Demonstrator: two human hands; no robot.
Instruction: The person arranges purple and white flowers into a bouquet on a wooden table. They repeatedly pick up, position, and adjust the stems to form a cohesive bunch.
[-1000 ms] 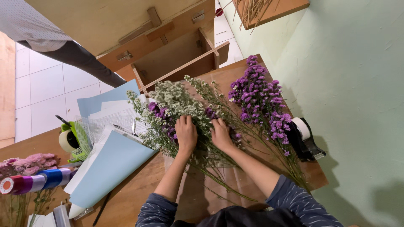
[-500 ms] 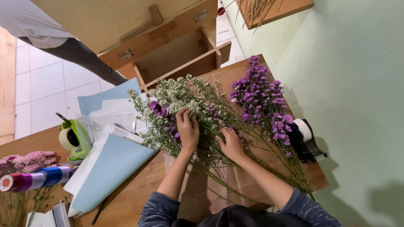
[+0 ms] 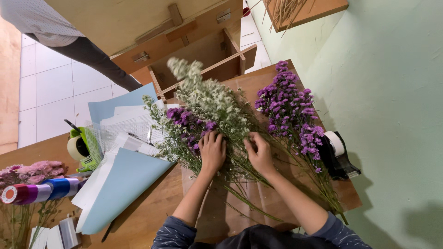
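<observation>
Your left hand [image 3: 212, 150] grips the white filler stems [image 3: 207, 99]; your right hand [image 3: 259, 152], fingers curled, presses neighbouring stalks. Purple statice [image 3: 290, 108] lies loose beside, blue wrapping paper [image 3: 122, 184] unused: bunch judged partly assembled.

Soft, even light is filling the sharp frame, a shadow is lying on the green wall [image 3: 392, 115], and the edges are perhaps bending slightly.
</observation>
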